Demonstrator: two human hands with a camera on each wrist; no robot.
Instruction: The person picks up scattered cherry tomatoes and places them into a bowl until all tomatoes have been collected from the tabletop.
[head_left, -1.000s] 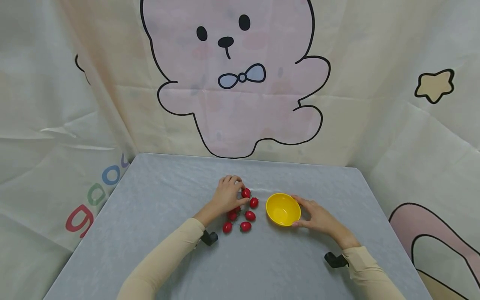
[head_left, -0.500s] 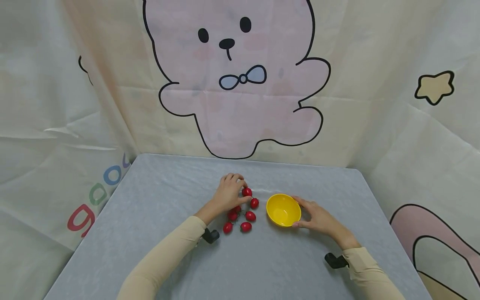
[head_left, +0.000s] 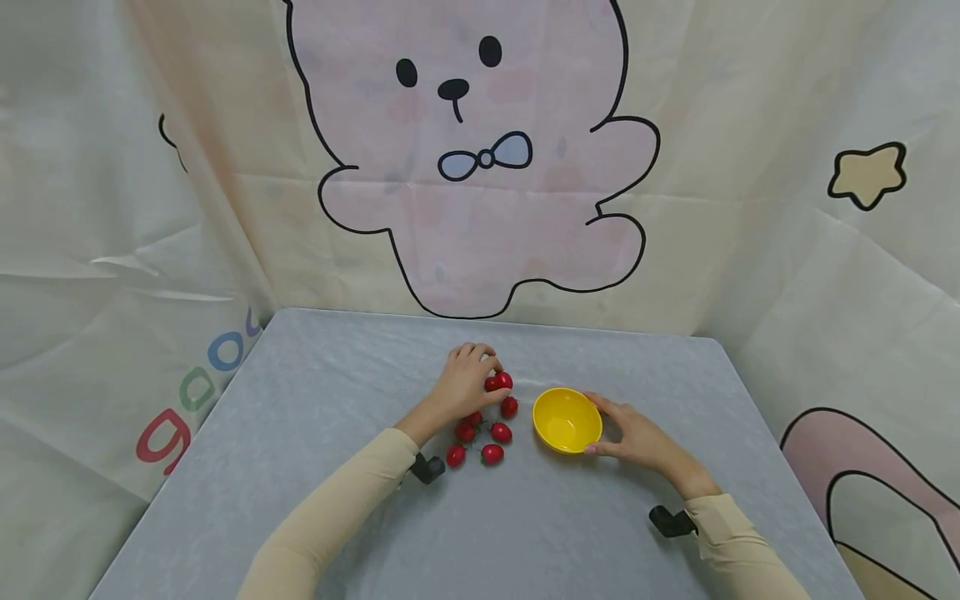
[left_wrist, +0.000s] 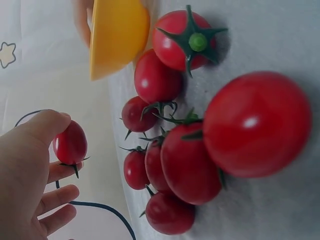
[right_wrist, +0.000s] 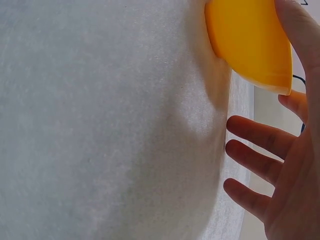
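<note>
Nearest the camera, two arms in cream sleeves reach over a grey cloth-covered table [head_left: 300, 433]. Just beyond the left wrist, a loose cluster of cherry tomatoes [head_left: 480, 437] lies on the cloth, glossy red with dark green stalks and star-shaped calyxes, several of them touching in the left wrist view [left_wrist: 185, 165]. Above that cluster, the left hand [head_left: 463, 385] pinches a single cherry tomato [head_left: 501, 381] between thumb and curled fingers; in the left wrist view this tomato [left_wrist: 70, 143] is small, oval and shiny red, its green stalk pointing down, held off the table and apart from the others. To the right of the tomatoes sits a yellow bowl [head_left: 567, 419], round, plain and bright, with nothing visible inside. The right hand [head_left: 633, 433] cups the bowl's right side, thumb and forefinger touching the rim, while the other fingers [right_wrist: 260, 137] spread straight and relaxed beside it. Behind the table hangs a pale curtain [head_left: 750, 125] printed with a pink cartoon bear [head_left: 480, 150] wearing a blue bow
</note>
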